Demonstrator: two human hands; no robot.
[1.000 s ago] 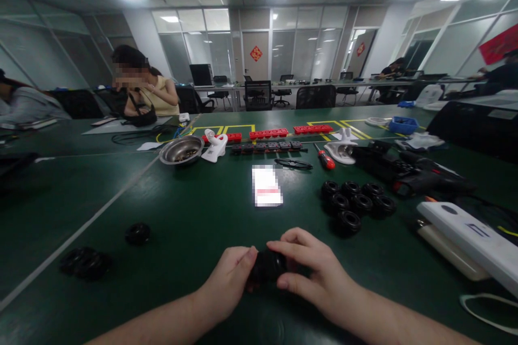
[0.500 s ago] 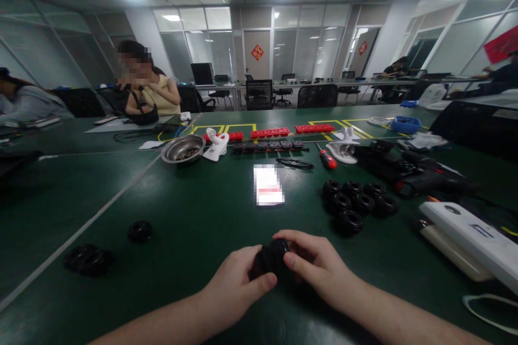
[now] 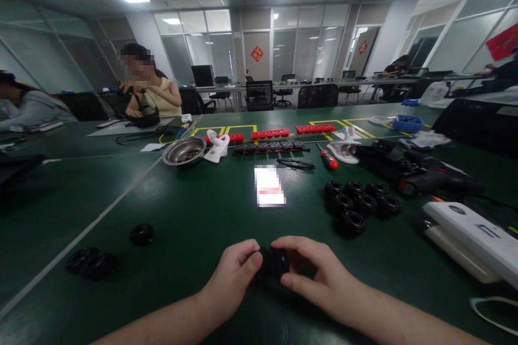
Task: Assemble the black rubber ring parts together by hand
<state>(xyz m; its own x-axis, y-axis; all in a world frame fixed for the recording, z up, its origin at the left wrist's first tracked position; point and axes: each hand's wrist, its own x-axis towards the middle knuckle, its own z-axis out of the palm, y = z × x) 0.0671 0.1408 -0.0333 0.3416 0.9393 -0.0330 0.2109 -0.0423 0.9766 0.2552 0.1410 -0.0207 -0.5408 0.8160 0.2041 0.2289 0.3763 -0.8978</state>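
Low over the near part of the table, both hands are on a black round part (image 3: 275,262) that looks like a small toy tyre. My left hand (image 3: 237,267) pinches its left side, with the thumb across it. On its right side curl the thumb and fingers of my right hand (image 3: 313,267). Much of the part is dark or covered by fingers, so I cannot tell whether it is one piece or two. To the left lie a single black tyre (image 3: 141,233) and a small cluster of tyres (image 3: 92,263). A larger group of tyres (image 3: 366,203) sits to the right.
Beyond my hands lies a bright white phone-like screen (image 3: 270,187), blurred out. Farther back are a metal bowl (image 3: 184,151), red trays (image 3: 270,133), a black strip (image 3: 270,147) and a screwdriver (image 3: 329,159). A white device (image 3: 477,229) occupies the right. A person (image 3: 151,94) sits across.
My left thumb has moved up onto the black part and the left fingers have shifted. My right thumb has lowered along its side. The view has shifted slightly.
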